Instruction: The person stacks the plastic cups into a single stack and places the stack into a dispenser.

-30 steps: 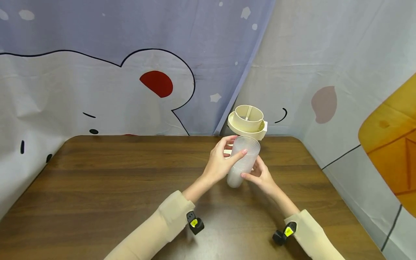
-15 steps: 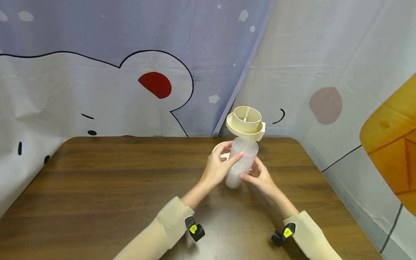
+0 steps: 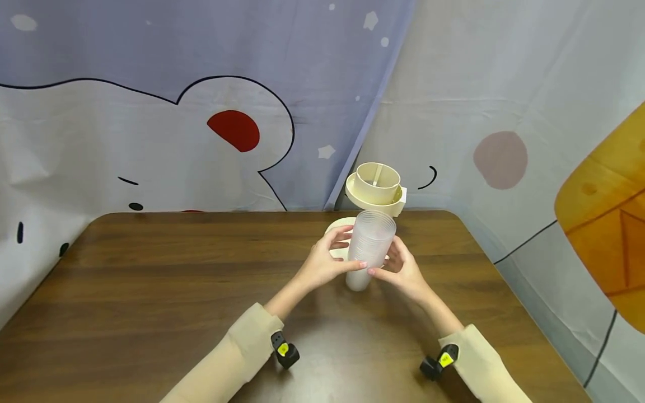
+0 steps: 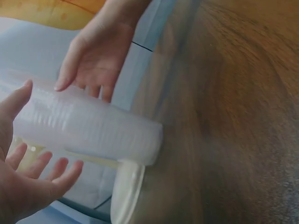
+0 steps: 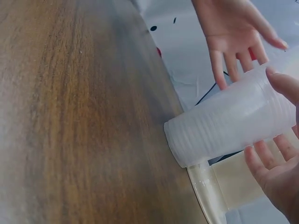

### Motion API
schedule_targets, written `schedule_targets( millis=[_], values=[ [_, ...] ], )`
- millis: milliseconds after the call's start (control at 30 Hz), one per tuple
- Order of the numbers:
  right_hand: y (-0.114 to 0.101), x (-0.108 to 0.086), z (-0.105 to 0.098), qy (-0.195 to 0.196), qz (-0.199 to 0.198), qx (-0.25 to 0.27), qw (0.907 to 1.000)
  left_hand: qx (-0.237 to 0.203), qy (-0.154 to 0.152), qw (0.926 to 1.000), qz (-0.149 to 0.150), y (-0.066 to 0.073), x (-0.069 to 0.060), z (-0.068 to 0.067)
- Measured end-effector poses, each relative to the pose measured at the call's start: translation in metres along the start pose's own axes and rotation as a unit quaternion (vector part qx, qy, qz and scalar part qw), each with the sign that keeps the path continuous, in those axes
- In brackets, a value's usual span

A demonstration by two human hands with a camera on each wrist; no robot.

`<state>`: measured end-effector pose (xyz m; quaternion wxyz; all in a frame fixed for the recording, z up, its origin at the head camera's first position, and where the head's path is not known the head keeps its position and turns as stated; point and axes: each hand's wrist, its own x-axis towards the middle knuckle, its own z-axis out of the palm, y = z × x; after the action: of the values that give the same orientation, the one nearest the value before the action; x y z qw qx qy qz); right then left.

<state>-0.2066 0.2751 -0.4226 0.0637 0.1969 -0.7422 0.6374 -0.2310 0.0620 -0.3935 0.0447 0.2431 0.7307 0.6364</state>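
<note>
A stack of translucent plastic cups [image 3: 372, 238] stands upright on the wooden table, mouths upward. My right hand [image 3: 408, 277] grips its right side low down, thumb in front and fingers partly hidden behind. On the other side, my left hand [image 3: 322, 260] is spread around the stack, with its thumb near the lower front. In the left wrist view that hand's fingers [image 4: 65, 179] look apart from the cups [image 4: 93, 126]. Just behind the stack is a cream plastic stand [image 3: 375, 193] with a round cylinder on top; the cups hide its middle.
The stand's round base [image 3: 332, 229] shows behind my left hand, close to the back edge of the brown wooden table [image 3: 176, 280]. A printed cloth [image 3: 242, 50] hangs along the back and right side. Each wrist carries a small black camera [image 3: 287, 352].
My left hand has loosened from the stack and shifted left and down, its thumb sliding lower. The right hand keeps its place at the cups. The view has shifted slightly.
</note>
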Motion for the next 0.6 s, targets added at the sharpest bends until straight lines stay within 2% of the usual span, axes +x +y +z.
schedule_targets(
  millis=[167,367,600],
  values=[
    [-0.001,-0.002,0.0,0.012,0.003,-0.016,0.9998,0.004,-0.017,0.9998,0.006,-0.006,-0.001,0.001],
    [-0.003,-0.004,0.002,0.021,-0.013,-0.014,0.9996,-0.018,-0.023,0.9994,0.02,-0.011,0.0,0.003],
    [-0.001,-0.004,0.002,0.023,-0.022,-0.014,0.9994,-0.009,-0.028,0.999,0.033,-0.017,0.005,0.004]
  ],
)
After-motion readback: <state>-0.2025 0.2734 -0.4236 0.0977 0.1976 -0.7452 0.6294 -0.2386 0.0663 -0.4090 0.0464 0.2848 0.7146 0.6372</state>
